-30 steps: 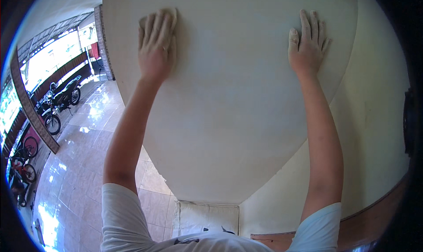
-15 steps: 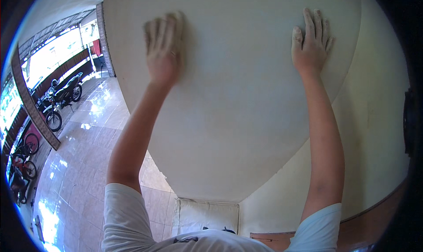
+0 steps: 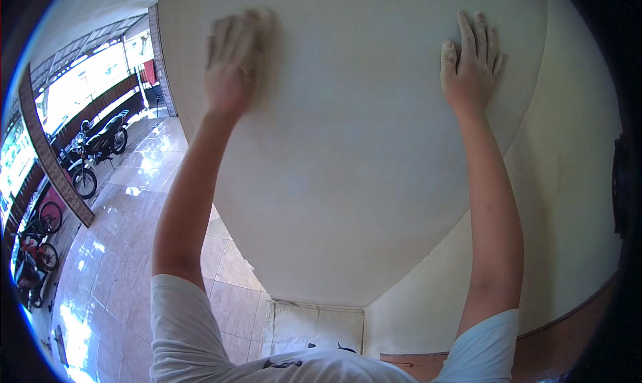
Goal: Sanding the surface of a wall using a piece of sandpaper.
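My left hand (image 3: 233, 65) is pressed against a broad cream wall panel (image 3: 354, 149), high up on its left side. The hand is blurred. A thin tan sheet (image 3: 262, 20) shows past the fingertips and seems to lie under the palm. My right hand (image 3: 471, 65) lies flat on the same panel at the upper right with its fingers spread and nothing in it. Both arms reach straight up from the lower edge.
A pale cushion (image 3: 314, 326) lies on the floor at the foot of the panel. A glossy tiled floor (image 3: 127, 249) stretches to the left, where motorcycles (image 3: 97, 149) and bicycles (image 3: 37, 242) stand beside a low fence. A cream wall (image 3: 568, 202) runs on the right.
My left hand has slid a little back and forth over the panel and is now blurred. My right hand has stayed in place.
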`<action>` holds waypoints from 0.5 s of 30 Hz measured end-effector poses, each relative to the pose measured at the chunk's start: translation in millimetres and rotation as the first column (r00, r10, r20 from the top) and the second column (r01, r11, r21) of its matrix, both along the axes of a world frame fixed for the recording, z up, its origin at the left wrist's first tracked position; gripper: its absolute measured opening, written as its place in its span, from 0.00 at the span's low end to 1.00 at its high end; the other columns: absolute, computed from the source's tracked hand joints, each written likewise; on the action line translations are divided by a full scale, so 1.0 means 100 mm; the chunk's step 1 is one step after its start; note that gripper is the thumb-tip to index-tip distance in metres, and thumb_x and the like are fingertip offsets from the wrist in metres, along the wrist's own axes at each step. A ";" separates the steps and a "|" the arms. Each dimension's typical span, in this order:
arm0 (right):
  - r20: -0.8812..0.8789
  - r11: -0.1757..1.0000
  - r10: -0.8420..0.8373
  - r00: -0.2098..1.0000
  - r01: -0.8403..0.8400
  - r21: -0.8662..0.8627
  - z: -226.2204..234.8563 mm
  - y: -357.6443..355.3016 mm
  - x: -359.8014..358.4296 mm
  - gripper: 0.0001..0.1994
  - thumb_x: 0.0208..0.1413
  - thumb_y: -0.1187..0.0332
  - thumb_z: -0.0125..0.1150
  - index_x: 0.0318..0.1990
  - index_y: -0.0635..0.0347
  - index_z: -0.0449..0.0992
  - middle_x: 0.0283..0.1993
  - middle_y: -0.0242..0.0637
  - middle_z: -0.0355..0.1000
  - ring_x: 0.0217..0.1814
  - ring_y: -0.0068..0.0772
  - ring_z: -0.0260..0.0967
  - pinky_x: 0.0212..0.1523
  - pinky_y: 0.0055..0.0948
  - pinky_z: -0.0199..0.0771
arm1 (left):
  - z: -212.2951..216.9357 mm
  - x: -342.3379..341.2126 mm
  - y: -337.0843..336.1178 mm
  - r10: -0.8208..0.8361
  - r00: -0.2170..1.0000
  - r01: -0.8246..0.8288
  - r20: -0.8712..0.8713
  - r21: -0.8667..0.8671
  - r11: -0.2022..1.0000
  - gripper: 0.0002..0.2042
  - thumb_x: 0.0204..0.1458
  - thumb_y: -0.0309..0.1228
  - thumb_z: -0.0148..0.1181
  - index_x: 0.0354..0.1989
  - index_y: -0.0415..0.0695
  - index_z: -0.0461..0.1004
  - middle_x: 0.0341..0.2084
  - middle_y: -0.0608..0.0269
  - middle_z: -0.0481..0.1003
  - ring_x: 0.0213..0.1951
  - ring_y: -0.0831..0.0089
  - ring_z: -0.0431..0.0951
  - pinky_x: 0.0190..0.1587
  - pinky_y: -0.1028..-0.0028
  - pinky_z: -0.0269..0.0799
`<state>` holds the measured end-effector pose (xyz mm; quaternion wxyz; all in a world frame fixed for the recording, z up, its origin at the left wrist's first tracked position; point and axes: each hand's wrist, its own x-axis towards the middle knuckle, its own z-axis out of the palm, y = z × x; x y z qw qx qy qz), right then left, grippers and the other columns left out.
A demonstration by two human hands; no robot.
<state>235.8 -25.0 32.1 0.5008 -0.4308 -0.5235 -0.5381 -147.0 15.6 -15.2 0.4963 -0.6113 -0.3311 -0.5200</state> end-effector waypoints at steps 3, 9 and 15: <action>-0.009 1.000 -0.013 1.000 0.013 -0.012 -0.01 0.01 -0.01 0.26 0.61 0.51 0.44 0.68 0.34 0.55 0.73 0.27 0.48 0.76 0.44 0.38 0.69 0.61 0.34 | 0.03 0.17 0.01 0.047 0.968 -0.066 0.247 0.072 0.995 0.30 0.49 0.27 0.57 0.64 0.54 0.63 0.66 0.65 0.59 0.68 0.57 0.54 0.68 0.52 0.48; 0.000 1.000 0.010 1.000 -0.010 0.011 0.00 0.01 0.05 0.27 0.60 0.51 0.45 0.67 0.34 0.56 0.73 0.27 0.49 0.76 0.44 0.40 0.69 0.61 0.36 | -0.13 0.29 -0.12 -0.043 0.991 0.028 -0.128 -0.117 0.993 0.28 0.53 0.30 0.53 0.66 0.53 0.59 0.67 0.66 0.57 0.68 0.58 0.53 0.67 0.50 0.47; -0.002 1.000 -0.002 1.000 0.002 0.013 -0.01 0.01 0.05 0.27 0.60 0.52 0.46 0.67 0.34 0.56 0.73 0.27 0.50 0.75 0.45 0.41 0.69 0.61 0.38 | -0.18 0.45 -0.06 0.006 0.993 0.002 0.121 -0.063 0.998 0.29 0.54 0.32 0.54 0.67 0.53 0.58 0.66 0.66 0.58 0.68 0.57 0.53 0.67 0.50 0.48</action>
